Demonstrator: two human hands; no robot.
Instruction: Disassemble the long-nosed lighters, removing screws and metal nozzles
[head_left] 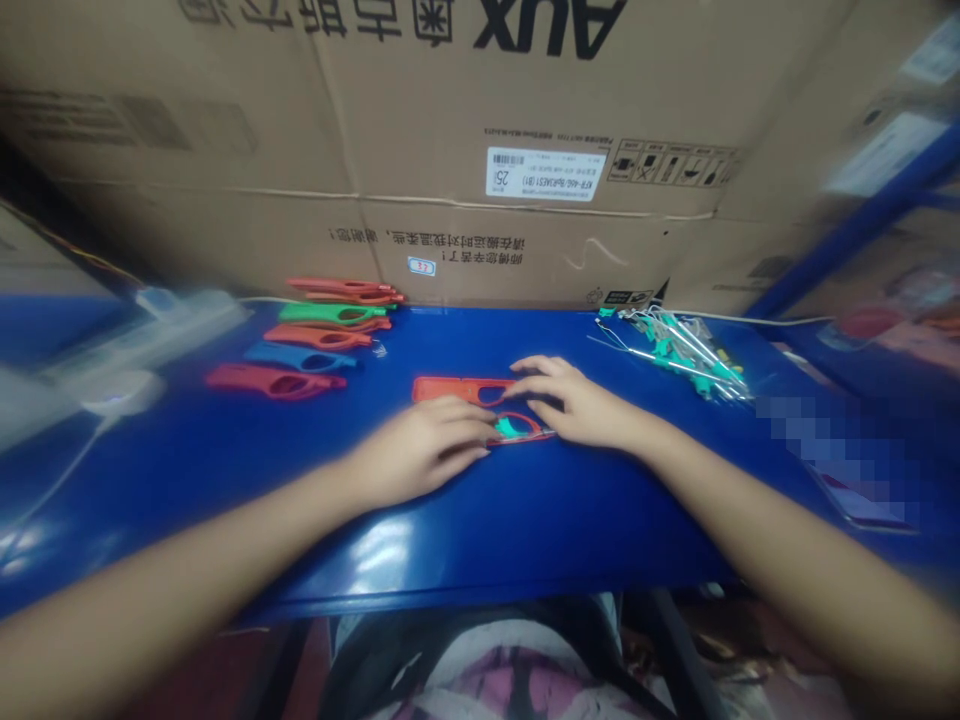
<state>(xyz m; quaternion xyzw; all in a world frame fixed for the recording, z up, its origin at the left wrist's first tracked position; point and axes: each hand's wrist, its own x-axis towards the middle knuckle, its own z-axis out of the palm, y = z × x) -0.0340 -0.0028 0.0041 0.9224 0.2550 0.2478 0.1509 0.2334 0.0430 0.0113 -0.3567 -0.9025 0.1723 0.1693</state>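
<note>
Two red plastic handle shells lie on the blue table in front of me, each with an oval finger hole. My left hand (442, 440) is closed over the near red shell (534, 424), fingers bent and the thumb along its near edge. Beside those fingertips a teal plastic part (513, 428) sits in the shell's opening. My right hand (566, 400) rests at the right end of both shells with its fingers apart; the fingertips touch or hover over the far red shell (457, 388). The fingers partly cover both shells, so exact contact is hard to see.
Several red, orange, green and blue handles (300, 357) lie in a row at the left. Teal parts with metal rods (679, 350) are heaped at the back right. A large cardboard sheet (450, 130) stands behind. A white power strip (187, 320) and a phone-like slab (862, 500) flank the table.
</note>
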